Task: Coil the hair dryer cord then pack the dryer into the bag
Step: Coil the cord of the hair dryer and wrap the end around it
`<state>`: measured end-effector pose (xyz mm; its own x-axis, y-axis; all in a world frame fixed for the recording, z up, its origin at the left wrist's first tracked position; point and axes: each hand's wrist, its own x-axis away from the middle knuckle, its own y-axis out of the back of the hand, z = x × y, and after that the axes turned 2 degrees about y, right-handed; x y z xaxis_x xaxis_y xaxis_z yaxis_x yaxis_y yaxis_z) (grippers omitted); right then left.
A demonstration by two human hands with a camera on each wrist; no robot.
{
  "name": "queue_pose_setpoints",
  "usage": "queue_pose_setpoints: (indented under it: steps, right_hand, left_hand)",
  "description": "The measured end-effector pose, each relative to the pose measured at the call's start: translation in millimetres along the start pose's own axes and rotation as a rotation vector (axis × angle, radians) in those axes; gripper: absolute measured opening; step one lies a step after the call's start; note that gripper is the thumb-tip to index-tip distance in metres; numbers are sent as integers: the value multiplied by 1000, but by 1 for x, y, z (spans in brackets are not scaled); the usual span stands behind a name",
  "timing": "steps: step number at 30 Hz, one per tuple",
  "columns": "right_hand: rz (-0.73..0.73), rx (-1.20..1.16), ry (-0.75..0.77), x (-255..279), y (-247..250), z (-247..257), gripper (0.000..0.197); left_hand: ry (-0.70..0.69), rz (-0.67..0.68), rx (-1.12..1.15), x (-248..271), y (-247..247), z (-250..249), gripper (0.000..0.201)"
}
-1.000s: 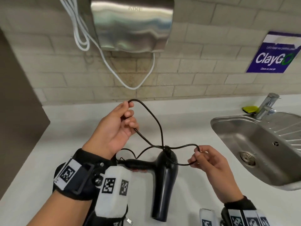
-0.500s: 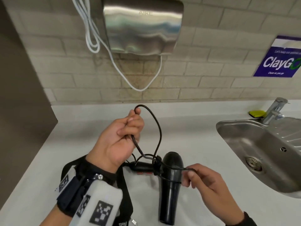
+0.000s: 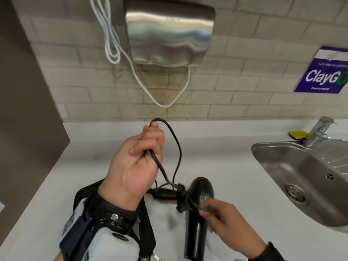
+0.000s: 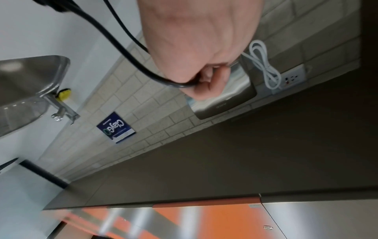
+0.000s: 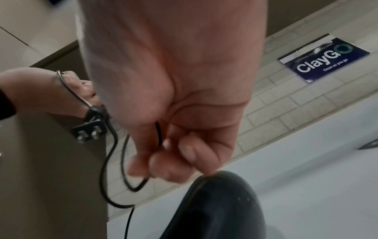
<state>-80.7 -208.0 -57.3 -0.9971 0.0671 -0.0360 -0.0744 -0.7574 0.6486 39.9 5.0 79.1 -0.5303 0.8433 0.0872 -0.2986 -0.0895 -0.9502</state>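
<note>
Looping up from the curled fingers of the left hand, the thin, glossy black cord arches above the fingertips and drops to a knotted bundle with the plug just below that fist. The right hand (blurred) pinches a strand of the same cord between thumb and fingers, directly over the hair dryer, a smooth black tapered barrel lying on the matte white counter. Beyond the right fingers sits a brushed steel sink.
</note>
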Motion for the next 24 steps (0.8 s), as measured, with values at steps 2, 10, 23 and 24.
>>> queue_pose_setpoints:
  steps: [2,10,23,24]
  right_hand:
    - [5,71,-45,4,-5,-5,10]
    - [-19,-140,229,22,4,77,69]
    - [-210,-1174,119,-30,32,91,74]
    - [-207,-1258,117,-33,39,94,69]
  left_hand:
    - [-29,-6,-3,2,0,0,20]
    - [41,-18,-253,-4,5,15,10]
    - [-57,-44,-1559,21,25,18,19]
    - [-40,-32,-1607,23,27,17,20]
